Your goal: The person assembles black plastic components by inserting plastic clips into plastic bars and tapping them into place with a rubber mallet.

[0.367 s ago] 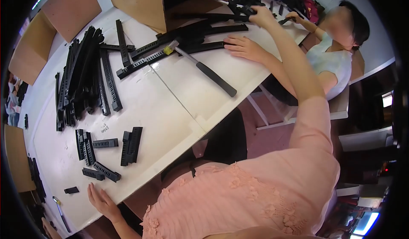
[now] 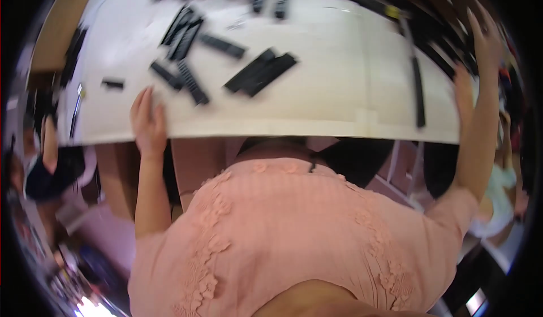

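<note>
Head view: short black strips (image 2: 193, 83) lay left of centre on white tabletop (image 2: 317, 99).
Left hand (image 2: 149, 126) rested empty, loosely spread, at the near edge; right hand (image 2: 487, 39) was beside long black strips (image 2: 444, 33), too blurred to tell its grip.

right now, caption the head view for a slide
Left hand at the edge of a white table, near short black strips; right hand extended near longer black strips.

Some strips (image 2: 260, 72) left of hammer (image 2: 417, 82)
</note>
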A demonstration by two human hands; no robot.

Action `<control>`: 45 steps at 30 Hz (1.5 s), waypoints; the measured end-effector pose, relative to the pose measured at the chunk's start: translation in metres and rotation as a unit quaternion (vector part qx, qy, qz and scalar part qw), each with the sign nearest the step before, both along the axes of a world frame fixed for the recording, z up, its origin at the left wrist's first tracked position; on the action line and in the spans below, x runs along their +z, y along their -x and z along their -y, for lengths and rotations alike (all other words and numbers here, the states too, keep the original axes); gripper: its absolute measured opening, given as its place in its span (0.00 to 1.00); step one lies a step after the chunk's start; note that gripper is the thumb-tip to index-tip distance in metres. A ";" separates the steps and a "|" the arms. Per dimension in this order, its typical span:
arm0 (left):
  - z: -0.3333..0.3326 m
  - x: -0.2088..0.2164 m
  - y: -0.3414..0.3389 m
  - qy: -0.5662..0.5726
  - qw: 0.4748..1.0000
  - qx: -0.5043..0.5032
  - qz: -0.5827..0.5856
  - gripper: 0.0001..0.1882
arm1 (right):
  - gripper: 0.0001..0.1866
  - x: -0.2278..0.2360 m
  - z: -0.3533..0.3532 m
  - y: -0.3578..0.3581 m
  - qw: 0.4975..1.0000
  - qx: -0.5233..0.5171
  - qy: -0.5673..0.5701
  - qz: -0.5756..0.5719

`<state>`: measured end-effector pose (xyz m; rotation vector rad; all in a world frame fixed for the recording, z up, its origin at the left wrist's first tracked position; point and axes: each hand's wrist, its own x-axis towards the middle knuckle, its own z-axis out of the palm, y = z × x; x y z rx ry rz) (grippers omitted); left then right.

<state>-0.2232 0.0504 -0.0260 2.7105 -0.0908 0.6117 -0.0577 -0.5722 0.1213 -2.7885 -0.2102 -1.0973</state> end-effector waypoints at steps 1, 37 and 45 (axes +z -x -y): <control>0.003 0.000 -0.002 0.004 1.000 -0.001 0.005 0.20 | 0.21 -0.016 -0.034 0.014 0.995 0.067 -0.054 -0.040; -0.157 0.004 -0.082 0.151 0.981 0.109 -0.045 0.22 | 0.27 -0.124 -0.311 0.074 0.903 0.387 -0.068 -0.176; -0.151 0.003 -0.091 0.096 0.975 0.173 -0.099 0.31 | 0.24 -0.080 -0.214 0.071 0.966 0.247 -0.078 0.007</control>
